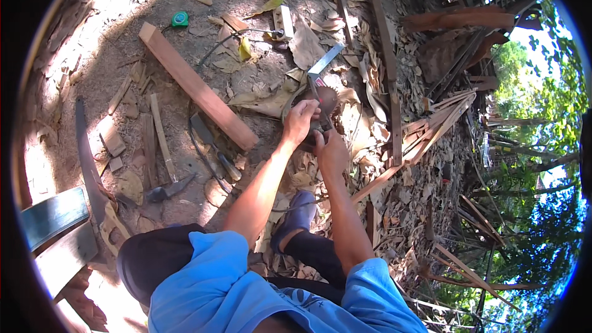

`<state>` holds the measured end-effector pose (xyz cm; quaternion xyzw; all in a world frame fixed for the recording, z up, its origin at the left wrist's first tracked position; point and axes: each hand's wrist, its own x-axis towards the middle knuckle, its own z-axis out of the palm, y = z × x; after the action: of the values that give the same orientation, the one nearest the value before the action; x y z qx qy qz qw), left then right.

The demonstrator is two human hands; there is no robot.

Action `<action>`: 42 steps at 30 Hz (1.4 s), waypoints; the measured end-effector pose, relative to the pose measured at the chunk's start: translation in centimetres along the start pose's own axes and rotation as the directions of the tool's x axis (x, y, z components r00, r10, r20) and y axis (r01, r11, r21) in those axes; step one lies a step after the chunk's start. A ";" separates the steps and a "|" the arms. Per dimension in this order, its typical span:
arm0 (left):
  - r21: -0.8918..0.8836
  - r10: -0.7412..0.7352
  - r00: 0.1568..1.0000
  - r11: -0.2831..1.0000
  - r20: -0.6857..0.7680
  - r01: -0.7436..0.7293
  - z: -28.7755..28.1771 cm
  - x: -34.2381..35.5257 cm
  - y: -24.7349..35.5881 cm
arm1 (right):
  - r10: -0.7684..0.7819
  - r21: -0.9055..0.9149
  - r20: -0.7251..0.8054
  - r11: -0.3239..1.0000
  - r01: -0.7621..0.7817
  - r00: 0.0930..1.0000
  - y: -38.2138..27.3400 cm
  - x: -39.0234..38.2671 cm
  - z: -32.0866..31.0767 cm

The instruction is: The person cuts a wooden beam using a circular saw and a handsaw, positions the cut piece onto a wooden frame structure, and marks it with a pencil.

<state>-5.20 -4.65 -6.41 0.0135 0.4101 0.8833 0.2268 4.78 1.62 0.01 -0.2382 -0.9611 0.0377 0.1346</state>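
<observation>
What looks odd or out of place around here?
The white block, apparently a socket strip, lies on the dirt among dry leaves; electrical gear seems out of place on open ground outdoors.

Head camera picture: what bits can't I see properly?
Head view: part of the round brown metal disc, behind the bare left hand.
Head view: that hand's palm, behind curled fingers.
Head view: small rounded green case, markings too small.
Head view: flat dark-green plank, cut by left rim.

Earthen ground (123,43) carrying scattered things — dry leaves (306,48) spreading at twelve o'clock, green tape measure (179,19) resting at eleven, reddish beam (197,86) lying at ten, hammer (167,154) lying at nine.
</observation>
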 end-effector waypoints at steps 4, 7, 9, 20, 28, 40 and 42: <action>0.004 -0.057 0.997 0.998 -0.045 0.058 -1.2 -0.1 -0.1 | -0.020 -0.132 0.034 0.991 0.024 0.999 -0.4 0.8 1.1; 0.069 -0.133 0.988 0.988 -0.075 0.138 -2.9 -0.1 0.3 | 0.599 0.679 0.490 0.194 -0.708 0.633 -0.8 0.9 2.2; 0.044 -0.122 0.983 0.991 -0.135 0.129 -3.7 0.1 0.6 | 0.557 0.704 0.651 -0.189 -0.685 0.515 -0.9 0.6 2.1; 0.011 -0.161 0.976 0.986 -0.150 0.165 -5.0 0.4 2.3 | -0.339 -0.247 0.524 0.818 0.520 0.781 0.4 5.0 -3.9; -0.012 -0.103 0.955 0.995 -0.277 0.104 -7.4 -0.3 5.2 | -0.302 -0.149 0.599 0.868 0.473 0.741 1.5 5.6 -2.8; 0.943 0.619 0.777 0.312 -0.112 -0.113 -10.9 -0.9 37.5 | -0.589 -0.125 0.708 0.437 0.891 0.389 3.3 1.0 9.6; 0.973 0.565 0.822 -0.220 0.065 0.075 -11.5 -2.2 43.3 | -0.331 -0.038 0.905 0.565 0.824 0.269 3.7 2.0 13.5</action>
<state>-22.54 -38.09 18.00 0.0765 0.9510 0.2601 -0.1486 1.05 5.70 -12.96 0.1722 -0.8865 -0.1660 -0.3961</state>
